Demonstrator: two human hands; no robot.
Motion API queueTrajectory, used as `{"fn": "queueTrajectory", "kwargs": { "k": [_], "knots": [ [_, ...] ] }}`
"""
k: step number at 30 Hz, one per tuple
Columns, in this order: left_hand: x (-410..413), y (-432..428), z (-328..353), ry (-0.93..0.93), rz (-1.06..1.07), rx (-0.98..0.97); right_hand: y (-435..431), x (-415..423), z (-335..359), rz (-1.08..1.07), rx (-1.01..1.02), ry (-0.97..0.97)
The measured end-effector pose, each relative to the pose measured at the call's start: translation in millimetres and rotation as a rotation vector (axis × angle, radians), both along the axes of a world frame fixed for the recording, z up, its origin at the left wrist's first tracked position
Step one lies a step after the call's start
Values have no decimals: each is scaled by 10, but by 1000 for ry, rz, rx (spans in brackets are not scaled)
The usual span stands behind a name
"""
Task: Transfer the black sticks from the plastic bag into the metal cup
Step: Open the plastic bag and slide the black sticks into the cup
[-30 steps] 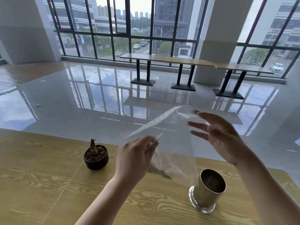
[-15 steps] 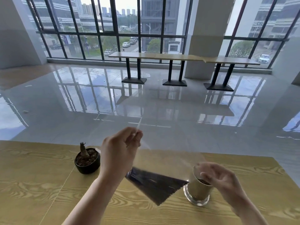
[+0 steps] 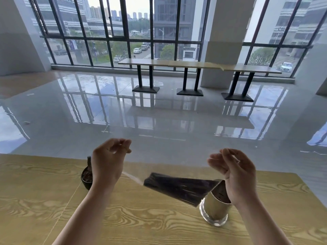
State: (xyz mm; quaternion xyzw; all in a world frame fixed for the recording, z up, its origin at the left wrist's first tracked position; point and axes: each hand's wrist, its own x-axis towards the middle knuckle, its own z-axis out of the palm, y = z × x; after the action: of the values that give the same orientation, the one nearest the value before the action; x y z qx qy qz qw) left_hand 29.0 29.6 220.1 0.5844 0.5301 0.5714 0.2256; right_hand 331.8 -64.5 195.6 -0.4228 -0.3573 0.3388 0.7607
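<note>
While plastic bag (image 3: 133,178) is pinched by left hand (image 3: 109,161), middle left of frame, black sticks (image 3: 177,189) are seen inside it, lower middle, above table (image 3: 44,195). Stick ends are just beside metal cup (image 3: 215,207), lower right. Right hand (image 3: 237,175) is curled over cup; hold on bag cannot be told. Hands are apart.

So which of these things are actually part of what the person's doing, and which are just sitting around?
In use: black sticks, the plastic bag around them, metal cup, left hand and right hand holding the bag.

Just there: small potted plant, wooden table underneath, long tables by the windows.
</note>
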Motion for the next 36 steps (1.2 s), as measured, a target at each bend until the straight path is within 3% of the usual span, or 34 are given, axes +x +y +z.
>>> {"fn": "queueTrajectory", "kwargs": {
  "k": [2, 5, 7, 8, 10, 12, 15, 18, 21, 24, 27, 36],
  "knots": [
    [-51, 45, 26, -64, 18, -16, 66, -86, 162, -11, 29, -29],
    [-192, -35, -80, -16, 215, 133, 161, -169, 388, -15, 73, -54],
    [-191, -288, -360, -218, 339, 186, 206, -204, 553, 10, 101, -40],
    [-98, -422, -546, -394, 304, 81, 217, -215, 633, 24, 115, -30],
    [206, -607, -832, -697, 4, -317, 234, -244, 768, 43, 128, -41],
    [508, -632, -956, -973, -423, -591, 256, -279, 855, 66, 127, -56],
    [739, -429, -885, -1248, -810, -614, 287, -305, 896, 110, 65, -47],
    [851, -259, -800, -1369, -905, -512, 273, -273, 922, 155, -2, -97],
    [969, -200, -778, -1428, -826, -570, 170, -160, 871, 225, -27, -234],
    [1044, -161, -727, -1495, -746, -592, -14, -65, 599, 145, -91, -478],
    [1112, -162, -700, -1421, -668, -640, -107, -101, 267, 81, -213, -588],
    [1326, -249, -705, -1441, -962, -615, -327, 190, 45, -114, -188, -286]
  ]
}}
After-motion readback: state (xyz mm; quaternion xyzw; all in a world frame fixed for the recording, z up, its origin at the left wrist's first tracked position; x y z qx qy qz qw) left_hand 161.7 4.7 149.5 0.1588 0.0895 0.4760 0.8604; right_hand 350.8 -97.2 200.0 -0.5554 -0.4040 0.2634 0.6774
